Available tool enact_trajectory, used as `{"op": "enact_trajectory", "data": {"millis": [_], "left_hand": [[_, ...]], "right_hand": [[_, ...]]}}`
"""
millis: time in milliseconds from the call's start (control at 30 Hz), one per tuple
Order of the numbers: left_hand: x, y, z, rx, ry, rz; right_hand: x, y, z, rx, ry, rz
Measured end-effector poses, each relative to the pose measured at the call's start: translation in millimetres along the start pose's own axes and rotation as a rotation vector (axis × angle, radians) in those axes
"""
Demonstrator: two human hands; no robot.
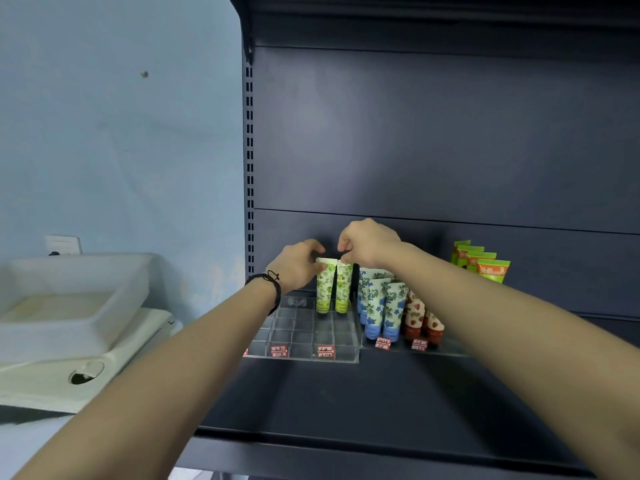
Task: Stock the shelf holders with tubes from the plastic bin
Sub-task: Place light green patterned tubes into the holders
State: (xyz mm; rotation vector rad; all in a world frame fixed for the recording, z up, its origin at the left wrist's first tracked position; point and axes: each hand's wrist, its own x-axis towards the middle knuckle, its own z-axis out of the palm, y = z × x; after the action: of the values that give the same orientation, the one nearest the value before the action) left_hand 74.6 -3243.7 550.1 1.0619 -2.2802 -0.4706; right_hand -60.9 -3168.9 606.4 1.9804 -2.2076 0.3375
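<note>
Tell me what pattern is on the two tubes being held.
Green leafy print on white tubes, seen in the head view.

Two tubes (334, 289) stand upright side by side in the holder (301, 332) on the shelf (346, 400), just below both hands: left hand (298, 265) on the left one, right hand (367, 242) on the right. More tubes (381, 308) right of the right hand. Bin (69, 303) well left of the left hand.

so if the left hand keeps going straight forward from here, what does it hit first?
Likely the shelf's dark back panel. The left hand pinches the top of a green tube standing in the clear holder; nothing shows between it and the panel, though depth is unclear.
</note>
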Motion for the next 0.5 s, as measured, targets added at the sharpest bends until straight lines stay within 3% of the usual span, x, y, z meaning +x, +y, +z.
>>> {"op": "enact_trajectory", "data": {"millis": [200, 367, 500], "left_hand": [[-29.8, 13.0, -16.3, 0.047, 0.062, 0.036], [-96.6, 39.7, -29.4, 0.177, 0.018, 0.123], [-170.9, 64.2, -29.8, 0.282, -0.097, 0.088]], "right_hand": [[-38.8, 6.0, -18.2, 0.021, 0.060, -0.071], [-98.3, 6.8, -17.1, 0.007, 0.001, -0.157], [-159.9, -3.4, -10.4, -0.023, -0.037, -0.295]]}}
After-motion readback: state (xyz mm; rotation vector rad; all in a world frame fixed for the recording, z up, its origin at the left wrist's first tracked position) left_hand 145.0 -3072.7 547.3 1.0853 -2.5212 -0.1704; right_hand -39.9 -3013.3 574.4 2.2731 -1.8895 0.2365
